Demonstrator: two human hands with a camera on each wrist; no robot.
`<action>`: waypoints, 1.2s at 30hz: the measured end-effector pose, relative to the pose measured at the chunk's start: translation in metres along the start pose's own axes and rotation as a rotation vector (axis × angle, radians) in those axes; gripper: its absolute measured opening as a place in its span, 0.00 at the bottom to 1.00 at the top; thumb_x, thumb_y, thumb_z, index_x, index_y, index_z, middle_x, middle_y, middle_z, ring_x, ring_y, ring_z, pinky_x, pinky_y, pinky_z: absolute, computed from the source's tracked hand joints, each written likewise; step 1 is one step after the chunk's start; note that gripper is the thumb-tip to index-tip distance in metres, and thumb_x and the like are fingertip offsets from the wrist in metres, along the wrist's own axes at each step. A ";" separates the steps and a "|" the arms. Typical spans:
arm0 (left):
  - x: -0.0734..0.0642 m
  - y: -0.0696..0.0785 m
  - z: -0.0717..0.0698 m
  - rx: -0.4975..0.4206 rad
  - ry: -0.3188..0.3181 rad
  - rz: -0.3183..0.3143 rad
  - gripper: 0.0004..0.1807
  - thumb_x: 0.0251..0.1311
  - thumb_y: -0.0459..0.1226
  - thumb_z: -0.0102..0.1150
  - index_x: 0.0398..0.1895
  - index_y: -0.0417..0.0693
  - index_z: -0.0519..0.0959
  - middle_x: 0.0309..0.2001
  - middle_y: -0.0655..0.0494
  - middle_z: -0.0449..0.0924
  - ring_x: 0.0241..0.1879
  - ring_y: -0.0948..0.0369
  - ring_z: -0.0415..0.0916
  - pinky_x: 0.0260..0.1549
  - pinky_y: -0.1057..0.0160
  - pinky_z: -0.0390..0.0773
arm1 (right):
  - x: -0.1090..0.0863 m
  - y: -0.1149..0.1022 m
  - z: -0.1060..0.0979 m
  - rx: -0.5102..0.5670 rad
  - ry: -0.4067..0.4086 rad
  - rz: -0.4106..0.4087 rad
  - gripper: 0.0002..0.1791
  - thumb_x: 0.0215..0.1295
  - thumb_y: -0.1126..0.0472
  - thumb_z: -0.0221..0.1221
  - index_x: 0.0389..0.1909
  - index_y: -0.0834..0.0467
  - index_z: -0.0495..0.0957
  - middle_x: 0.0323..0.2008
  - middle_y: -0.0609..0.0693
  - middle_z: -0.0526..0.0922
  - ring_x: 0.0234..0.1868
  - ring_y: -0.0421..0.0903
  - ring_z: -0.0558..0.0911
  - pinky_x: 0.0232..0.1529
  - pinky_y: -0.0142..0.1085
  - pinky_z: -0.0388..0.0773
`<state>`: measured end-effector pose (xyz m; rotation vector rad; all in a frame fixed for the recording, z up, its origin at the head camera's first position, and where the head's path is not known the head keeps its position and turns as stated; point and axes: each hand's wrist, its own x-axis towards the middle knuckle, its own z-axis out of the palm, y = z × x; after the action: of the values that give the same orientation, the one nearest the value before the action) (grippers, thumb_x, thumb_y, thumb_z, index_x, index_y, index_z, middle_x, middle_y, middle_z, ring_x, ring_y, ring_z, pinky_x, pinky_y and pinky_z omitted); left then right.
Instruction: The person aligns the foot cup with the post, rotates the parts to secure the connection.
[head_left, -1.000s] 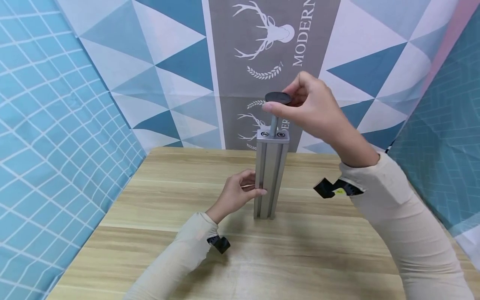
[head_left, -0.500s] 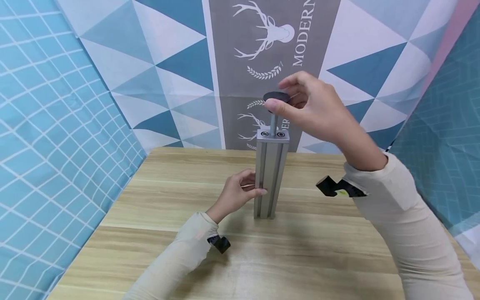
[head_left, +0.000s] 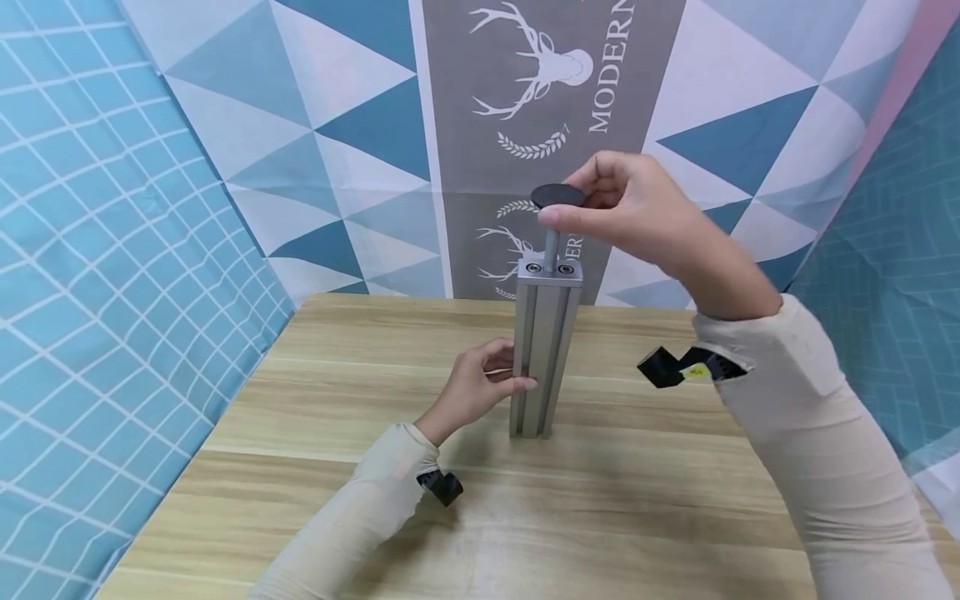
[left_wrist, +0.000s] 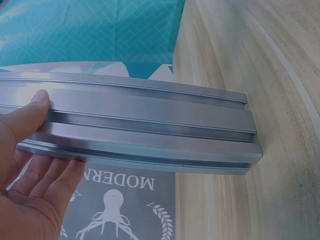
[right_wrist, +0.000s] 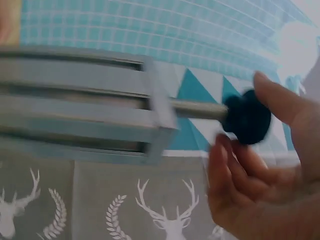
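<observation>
An aluminium extrusion profile (head_left: pixel 536 358) stands upright on the wooden table, with slots along its sides and a plate (head_left: pixel 550 272) with two socket screws on its top end. From the plate rises the threaded rod (head_left: pixel 551 248) of a levelling foot, whose round black base (head_left: pixel 557 196) faces up. My left hand (head_left: pixel 475 386) grips the profile about mid-height, its thumb (left_wrist: pixel 31 114) on the front face and its fingers behind. At the top, my right hand (head_left: pixel 637 204) pinches the rim of the black base between thumb and fingers. Motion blurs the right wrist view.
The wooden table (head_left: pixel 337 392) ends behind the profile at a hanging cloth (head_left: pixel 390 167) with triangles and deer heads. Blue patterned cloths close off the left (head_left: pixel 97 250) and right sides. Black camera mounts (head_left: pixel 663 367) stick out from both wrists.
Half a second ago the right fingers were lifted off the rim; now they are round it again, with the wrist turned slightly. The left hand and profile keep their place.
</observation>
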<state>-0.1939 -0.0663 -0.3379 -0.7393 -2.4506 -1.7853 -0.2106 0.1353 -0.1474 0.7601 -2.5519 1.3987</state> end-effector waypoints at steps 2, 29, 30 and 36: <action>-0.001 0.000 0.000 0.006 -0.002 0.001 0.18 0.51 0.28 0.68 0.46 0.32 0.77 0.44 0.38 0.81 0.47 0.46 0.81 0.47 0.58 0.78 | -0.004 -0.001 0.009 -0.092 0.108 0.002 0.23 0.56 0.48 0.67 0.41 0.61 0.73 0.34 0.51 0.80 0.35 0.45 0.78 0.36 0.31 0.72; 0.009 -0.036 0.003 0.002 -0.006 0.002 0.21 0.50 0.30 0.70 0.48 0.36 0.77 0.45 0.41 0.81 0.47 0.49 0.81 0.46 0.60 0.78 | 0.002 -0.011 -0.006 -0.199 -0.162 -0.096 0.22 0.66 0.53 0.59 0.57 0.60 0.74 0.47 0.55 0.77 0.45 0.48 0.74 0.42 0.32 0.70; 0.009 -0.037 0.003 0.000 -0.003 0.004 0.21 0.50 0.31 0.70 0.48 0.36 0.77 0.45 0.41 0.81 0.47 0.49 0.81 0.46 0.60 0.78 | 0.002 -0.009 -0.002 -0.195 -0.104 -0.074 0.23 0.63 0.51 0.62 0.53 0.60 0.75 0.44 0.55 0.78 0.42 0.47 0.74 0.40 0.33 0.70; 0.008 -0.037 0.002 -0.017 -0.002 0.020 0.20 0.50 0.34 0.71 0.46 0.41 0.78 0.44 0.45 0.82 0.46 0.53 0.82 0.45 0.64 0.78 | -0.001 -0.001 0.024 -0.242 0.198 -0.079 0.26 0.56 0.43 0.65 0.38 0.61 0.70 0.33 0.55 0.78 0.31 0.49 0.75 0.28 0.36 0.70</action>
<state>-0.2148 -0.0698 -0.3695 -0.7641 -2.4226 -1.8021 -0.2065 0.1155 -0.1602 0.6396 -2.4483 1.0580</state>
